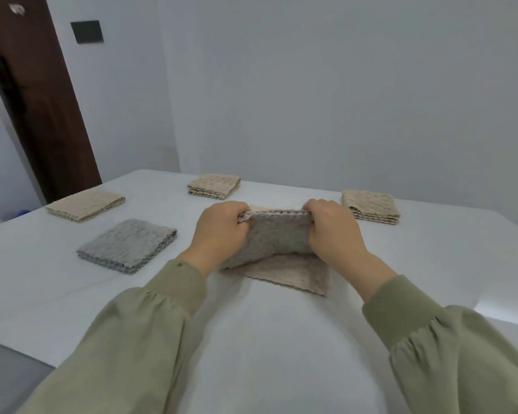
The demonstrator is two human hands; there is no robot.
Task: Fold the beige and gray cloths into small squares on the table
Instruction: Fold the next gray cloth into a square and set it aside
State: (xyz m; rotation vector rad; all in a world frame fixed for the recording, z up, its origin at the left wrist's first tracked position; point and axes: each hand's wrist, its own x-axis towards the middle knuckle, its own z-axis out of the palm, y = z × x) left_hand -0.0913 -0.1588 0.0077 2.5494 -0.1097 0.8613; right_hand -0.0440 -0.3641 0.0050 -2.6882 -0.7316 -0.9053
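A gray-and-beige cloth [277,234] lies in the middle of the white table [266,339], partly doubled over, its beige underside showing at the near edge. My left hand [220,231] grips its far left corner and my right hand [332,231] grips its far right corner, lifting the far edge off the table. A folded gray cloth [127,245] rests to the left. Folded beige cloths lie at the far left [86,205], far centre [214,186] and far right [370,206].
The table's left edge [18,348] drops to a grey floor. A dark wooden door [33,94] stands at the left, with a black wall switch [86,32] beside it. A plain white wall runs behind the table.
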